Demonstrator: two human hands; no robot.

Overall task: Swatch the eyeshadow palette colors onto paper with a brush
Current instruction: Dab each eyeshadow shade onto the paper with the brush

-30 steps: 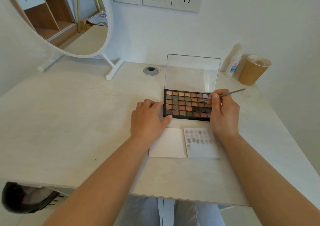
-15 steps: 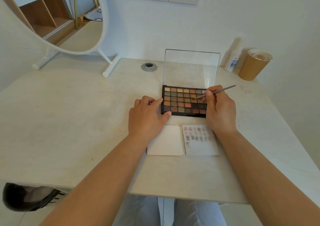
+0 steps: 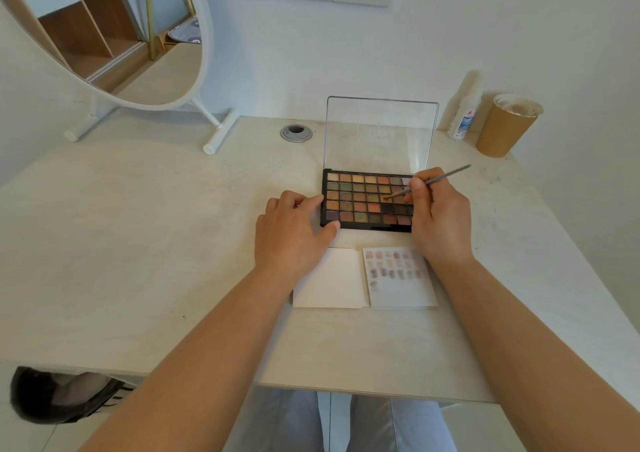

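Observation:
A black eyeshadow palette (image 3: 360, 202) with several rows of brown, green and orange pans lies open on the desk, its clear lid (image 3: 379, 132) standing upright. My right hand (image 3: 440, 219) pinches a thin grey brush (image 3: 436, 181), whose tip touches a pan in the right middle of the palette. My left hand (image 3: 294, 233) grips the palette's left front corner, thumb on its front edge. In front of the palette lies an open white paper pad (image 3: 398, 278); its right page carries rows of faint pink and brown swatches, its left page (image 3: 329, 278) is blank.
A round mirror on a white stand (image 3: 138, 53) stands at the back left. A cable grommet (image 3: 296, 133) sits behind the palette. A small white bottle (image 3: 462, 119) and a brown paper cup (image 3: 507, 125) stand at the back right by the wall. A dark shoe (image 3: 52, 396) lies on the floor.
The view has shifted slightly. My right hand has moved the brush tip a little left within the palette's pans. My left hand stays on the palette's corner.

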